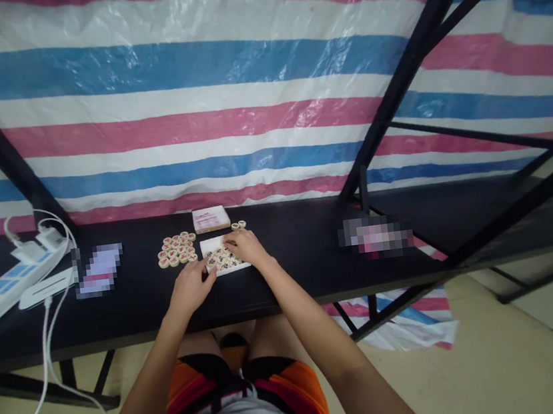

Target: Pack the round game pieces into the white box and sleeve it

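An open white box (236, 269) on the black table holds several round xiangqi pieces (223, 259) with dark characters. At the box's left edge is my left hand (193, 287), its thumb near the front corner and its fingers along the side. My right hand (247, 245) reaches over the right side, fingers bent down among the pieces; whatever is under the fingertips is hidden. Left of the box, pieces with red characters (177, 249) lie grouped in rows. Two more pieces (238, 225) lie behind my right hand.
Behind the open box sits a white box with pink print (211, 219). A blurred phone-like item (100, 270) and a white power strip (1, 289) with cables are at left. A blurred pinkish object (375, 236) lies at right, near black metal frame bars (393, 65).
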### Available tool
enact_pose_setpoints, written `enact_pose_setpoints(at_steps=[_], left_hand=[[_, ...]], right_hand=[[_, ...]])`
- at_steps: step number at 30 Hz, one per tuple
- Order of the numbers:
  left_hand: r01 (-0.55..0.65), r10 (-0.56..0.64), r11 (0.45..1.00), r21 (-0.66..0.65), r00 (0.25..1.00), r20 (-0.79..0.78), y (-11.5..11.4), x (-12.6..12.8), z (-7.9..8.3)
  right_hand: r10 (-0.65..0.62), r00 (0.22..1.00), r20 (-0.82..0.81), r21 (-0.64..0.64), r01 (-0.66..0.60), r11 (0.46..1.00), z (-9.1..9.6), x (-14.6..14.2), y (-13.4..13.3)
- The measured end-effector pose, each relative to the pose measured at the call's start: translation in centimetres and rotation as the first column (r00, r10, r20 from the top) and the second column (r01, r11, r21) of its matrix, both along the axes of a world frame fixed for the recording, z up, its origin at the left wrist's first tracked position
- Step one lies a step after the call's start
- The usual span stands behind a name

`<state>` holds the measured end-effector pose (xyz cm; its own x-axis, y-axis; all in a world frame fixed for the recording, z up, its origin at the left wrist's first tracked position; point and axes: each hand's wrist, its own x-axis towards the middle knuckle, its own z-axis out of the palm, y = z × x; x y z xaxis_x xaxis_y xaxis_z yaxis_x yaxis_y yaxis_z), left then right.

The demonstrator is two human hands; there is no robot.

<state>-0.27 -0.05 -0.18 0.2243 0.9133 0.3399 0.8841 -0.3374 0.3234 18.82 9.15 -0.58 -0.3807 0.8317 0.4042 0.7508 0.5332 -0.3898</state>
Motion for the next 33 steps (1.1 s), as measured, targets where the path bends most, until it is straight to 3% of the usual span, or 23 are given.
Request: enact_pose_setpoints(at_steps=[4, 9, 15, 21, 25, 29, 33], left_hand=[[-0.002, 0.002, 1.000, -0.009, 1.000, 0.004, 0.0, 0.0, 0.0], [-0.005, 0.006, 1.000, -0.018, 1.000, 0.004, -0.1, 0.1, 0.1], [-0.008, 0.008, 1.000, -0.010, 1.000, -0.004, -0.1, 0.1, 0.1], [-0.005, 0.005, 1.000, -0.002, 1.000, 0.006, 0.0, 0.1, 0.1], [-0.007, 0.007, 1.000, -0.009, 1.000, 0.006, 0.0, 0.0, 0.2], [-0.014, 0.014, 1.000, -0.016, 1.000, 0.001, -0.1, 0.1, 0.2], [-0.014, 0.014, 1.000, -0.009, 1.000, -0.001, -0.1, 0.0, 0.1]], right_hand=[[-0.012, 1.000, 0.015, 0.043, 0.011, 0.999, 0.3, 0.1, -0.4], [0.020, 0.997, 0.079, 0.008, -0.020, 1.000, 0.7, 0.1, -1.0], [-0.056, 0.994, 0.095, 0.005, 0.056, 0.998, 0.8, 0.2, -1.2], [-0.116, 0.989, -0.092, 0.036, 0.120, 0.992, 0.0, 0.9, -0.4], [-0.241, 0.943, -0.231, -0.002, 0.247, 0.969, -1.0, 2.5, 0.8], [-0.371, 0.923, -0.103, -0.087, 0.364, 0.927, -1.8, 3.7, 1.3], [-0.356, 0.933, 0.049, -0.089, 0.360, 0.929, -1.7, 3.5, 1.1]])
